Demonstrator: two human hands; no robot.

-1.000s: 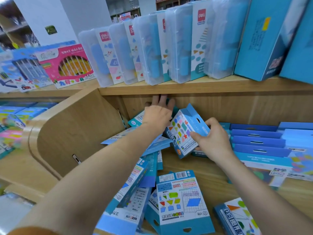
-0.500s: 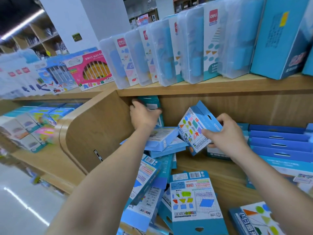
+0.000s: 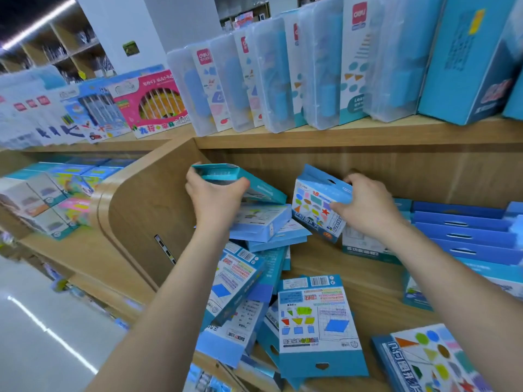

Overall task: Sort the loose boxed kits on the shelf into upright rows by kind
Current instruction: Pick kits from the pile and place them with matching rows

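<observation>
**Both hands on kits over the heap**

Seen from my head camera, the heap of loose kits (image 3: 256, 281) sprawled across the wooden shelf (image 3: 356, 284), its boxes lying flat and overlapping.

My left hand (image 3: 215, 198) was above the heap's back left corner. Its fingers and thumb were curled round the near end of a teal kit (image 3: 256, 186). That kit tilted down toward the heap's top box, and I could not tell whether the two touched.

My right hand (image 3: 366, 206) was just right of the heap's top. It pinched a shapes kit (image 3: 315, 206) at its blue hanging flap, thumb in front and fingers behind. That kit stood tilted, its lower corner just beside the heap's upper boxes.

Further right of the heap lay a row of dark blue boxes (image 3: 464, 236). Above the heap, on the upper board, clear plastic cases (image 3: 271, 80) stood upright in a row. Left of the heap rose the curved side panel (image 3: 147, 210).
</observation>
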